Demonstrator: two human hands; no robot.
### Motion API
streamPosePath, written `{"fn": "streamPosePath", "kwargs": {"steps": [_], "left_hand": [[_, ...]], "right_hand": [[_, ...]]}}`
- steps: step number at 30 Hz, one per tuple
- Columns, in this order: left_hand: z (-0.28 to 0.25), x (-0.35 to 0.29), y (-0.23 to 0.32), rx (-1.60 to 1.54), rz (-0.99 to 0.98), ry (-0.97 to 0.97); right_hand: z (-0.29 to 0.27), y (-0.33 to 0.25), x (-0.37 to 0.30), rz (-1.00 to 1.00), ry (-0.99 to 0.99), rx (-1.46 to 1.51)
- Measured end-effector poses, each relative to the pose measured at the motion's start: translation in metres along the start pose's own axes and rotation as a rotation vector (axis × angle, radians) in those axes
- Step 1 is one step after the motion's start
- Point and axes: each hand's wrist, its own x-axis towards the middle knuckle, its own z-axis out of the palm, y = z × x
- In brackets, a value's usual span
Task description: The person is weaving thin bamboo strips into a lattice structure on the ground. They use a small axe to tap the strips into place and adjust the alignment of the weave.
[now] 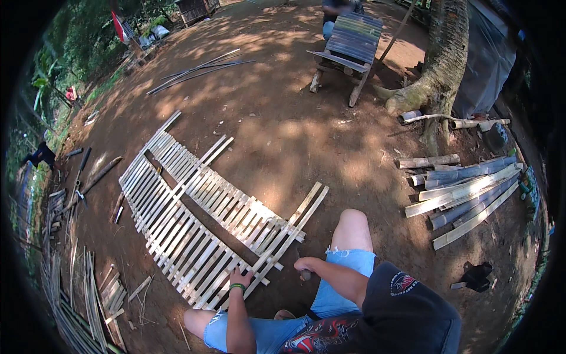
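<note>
A panel of pale split-bamboo slats (177, 236) lies on the ground before me, its slats set across long rails with a lengthwise gap between two rows. My left hand (240, 278) rests on its near end with the fingers apart, touching the slats. Just right of the panel's near corner, my right hand (306, 265) is closed around something small and dark, whose rounded end shows below the fist. What kind of thing it is I cannot make out. Two long rails (303, 213) jut past the panel's right end, close to that hand.
Split bamboo lengths (471, 189) lie stacked at the right, near a tree trunk (442, 65). A sloped bamboo-slat bench (354, 41) stands at the back with a person (339, 8) behind it. Thin strips (91, 295) lie at the lower left; long poles (194, 72) lie farther off.
</note>
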Motion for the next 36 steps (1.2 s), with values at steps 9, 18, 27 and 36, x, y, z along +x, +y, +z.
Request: {"fn": "streamPosePath", "kwargs": {"steps": [9, 18, 27, 36], "left_hand": [[0.113, 0.029, -0.03, 0.172, -0.235, -0.358], [0.132, 0.055, 0.016, 0.257, -0.206, -0.445], [0.118, 0.058, 0.007, 0.303, -0.204, -0.479], [0.115, 0.048, 0.006, 0.257, -0.221, -0.462]], "right_hand": [[0.013, -0.005, -0.025, -0.035, 0.149, -0.11], [-0.013, 0.018, 0.013, 0.105, 0.112, -0.066], [0.002, 0.005, -0.013, 0.029, 0.143, -0.227], [0.015, -0.004, -0.027, -0.085, 0.167, -0.356]]}}
